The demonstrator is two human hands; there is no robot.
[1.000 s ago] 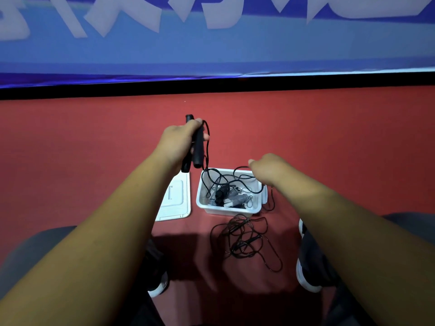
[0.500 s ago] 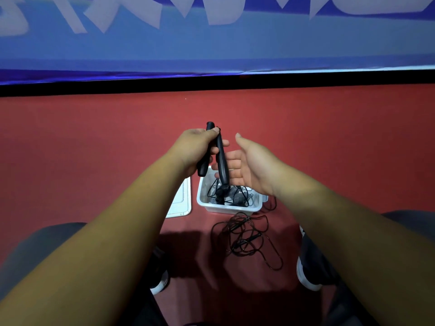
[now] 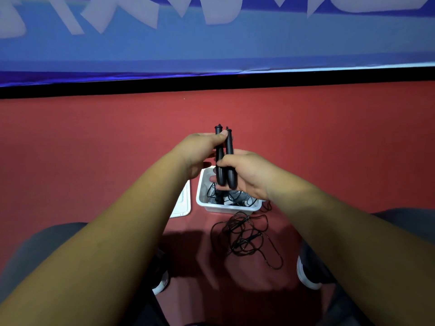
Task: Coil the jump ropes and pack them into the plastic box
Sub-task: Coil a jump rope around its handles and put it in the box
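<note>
While the two black handles (image 3: 224, 161) are being held side by side, just above the far part of the plastic box (image 3: 202, 201), both hands are gripping them. The left hand (image 3: 200, 151) is pinching them near the top with its thumb and fingers. The right hand (image 3: 249, 175) is curling its fingers round their lower half.

I think the person is getting this rope ready for coiling. To do it well, one hand should be squeezing the handles tight together. The other hand should be winding the cord in even loops, not too tight, so nothing is tangling.

The handles are standing almost upright. Their long way is running from the box up toward the blue wall (image 3: 211, 48), thin tips up, thick ends down.

Another jump rope (image 3: 242, 234) is lying loose on the red floor (image 3: 94, 149), just beside the near side of the box. A white lid (image 3: 182, 207) is lying just left of the box.
</note>
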